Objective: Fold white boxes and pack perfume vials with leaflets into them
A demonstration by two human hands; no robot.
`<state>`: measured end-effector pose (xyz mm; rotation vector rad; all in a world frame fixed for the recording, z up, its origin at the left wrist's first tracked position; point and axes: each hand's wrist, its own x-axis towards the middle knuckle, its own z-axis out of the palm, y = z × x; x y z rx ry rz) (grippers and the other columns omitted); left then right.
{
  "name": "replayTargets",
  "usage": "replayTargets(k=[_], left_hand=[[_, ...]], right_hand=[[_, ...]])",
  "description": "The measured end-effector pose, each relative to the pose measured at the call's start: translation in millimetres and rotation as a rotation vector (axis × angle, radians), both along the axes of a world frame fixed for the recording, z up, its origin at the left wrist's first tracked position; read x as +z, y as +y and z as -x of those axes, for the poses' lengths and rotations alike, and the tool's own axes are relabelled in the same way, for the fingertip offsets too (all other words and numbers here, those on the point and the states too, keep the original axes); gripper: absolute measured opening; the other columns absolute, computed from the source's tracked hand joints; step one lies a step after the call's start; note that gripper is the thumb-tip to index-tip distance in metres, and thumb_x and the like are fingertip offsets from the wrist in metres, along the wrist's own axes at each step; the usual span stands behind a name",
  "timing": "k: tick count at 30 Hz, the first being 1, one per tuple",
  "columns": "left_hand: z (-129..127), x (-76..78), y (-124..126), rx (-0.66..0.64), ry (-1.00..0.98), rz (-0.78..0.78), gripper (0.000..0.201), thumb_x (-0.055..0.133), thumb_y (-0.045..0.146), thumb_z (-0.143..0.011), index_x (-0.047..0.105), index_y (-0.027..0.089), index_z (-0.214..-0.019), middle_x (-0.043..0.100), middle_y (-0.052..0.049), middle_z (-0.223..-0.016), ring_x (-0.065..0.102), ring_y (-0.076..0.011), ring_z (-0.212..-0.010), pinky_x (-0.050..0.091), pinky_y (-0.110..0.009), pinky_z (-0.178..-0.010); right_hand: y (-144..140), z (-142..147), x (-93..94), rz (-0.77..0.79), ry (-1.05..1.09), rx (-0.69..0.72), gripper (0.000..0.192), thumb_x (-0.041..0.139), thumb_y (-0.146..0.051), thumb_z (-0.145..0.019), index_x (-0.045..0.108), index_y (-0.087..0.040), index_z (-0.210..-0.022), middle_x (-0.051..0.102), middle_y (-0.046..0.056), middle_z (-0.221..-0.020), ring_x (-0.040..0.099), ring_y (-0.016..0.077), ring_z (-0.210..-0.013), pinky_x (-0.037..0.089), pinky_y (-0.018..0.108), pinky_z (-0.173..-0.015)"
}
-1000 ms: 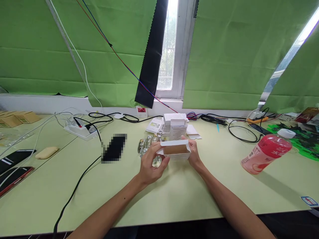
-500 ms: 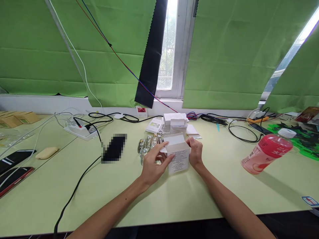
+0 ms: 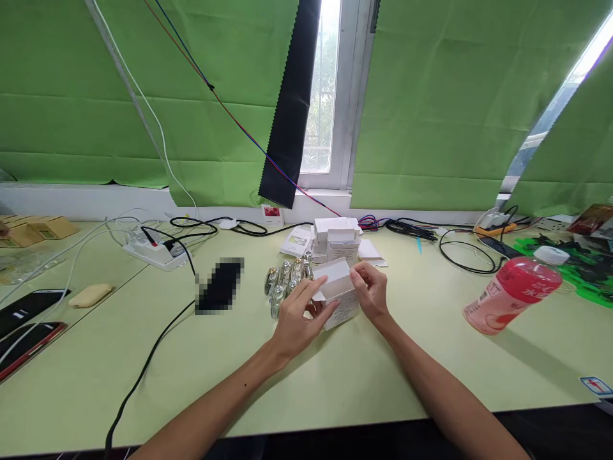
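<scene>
A small white cardboard box (image 3: 343,308) with printed text on its side stands tilted at the centre, its top open and its pale inside showing. My left hand (image 3: 297,319) grips the box from the left, thumb on the printed front and fingers at the left edge. At the top right edge, my right hand (image 3: 371,291) has its fingers curled and pinched on the box's rim or side flap; the fingertips are partly hidden. Just beyond my left hand lie several shiny metal wristwatches (image 3: 286,278), close together and partly covered by that hand.
More white boxes (image 3: 338,227) are stacked behind. A pink drink bottle (image 3: 514,291) stands at right. To the left are a blurred dark phone-like object (image 3: 219,285), a power strip (image 3: 158,252), phones (image 3: 33,303) and a beige case (image 3: 90,295). Black cables (image 3: 412,228) run along the back.
The box has tilted, so more of its inside shows and less of its printed front. My right hand has shifted slightly left and turned, from the box's side to its upper edge.
</scene>
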<state>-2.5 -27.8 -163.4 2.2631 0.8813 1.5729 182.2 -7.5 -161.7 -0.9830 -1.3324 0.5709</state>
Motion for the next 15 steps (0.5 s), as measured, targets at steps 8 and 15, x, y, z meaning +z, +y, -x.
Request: replayTargets(k=[8, 15], left_hand=[[-0.8, -1.8, 0.4, -0.008, 0.062, -0.013, 0.041, 0.068, 0.028, -0.093, 0.062, 0.022, -0.133, 0.065, -0.004, -0.096, 0.059, -0.0065, -0.055, 0.059, -0.020, -0.050], [-1.6, -5.6, 0.5, -0.012, 0.089, -0.025, 0.042, 0.066, 0.027, -0.095, 0.060, 0.023, -0.136, 0.064, -0.003, -0.095, 0.060, -0.0069, -0.058, 0.059, -0.020, -0.052]], right_hand=[[2.6, -0.8, -0.3, 0.018, 0.011, -0.048, 0.035, 0.047, -0.044, -0.089, 0.055, -0.022, -0.063, 0.047, -0.001, -0.059, 0.039, 0.0151, -0.056, 0.028, 0.030, -0.056], [6.7, -3.0, -6.8, 0.155, 0.115, 0.018, 0.030, 0.046, -0.044, -0.083, 0.061, -0.022, -0.068, 0.047, -0.001, -0.057, 0.039, 0.0144, -0.051, 0.028, 0.028, -0.048]])
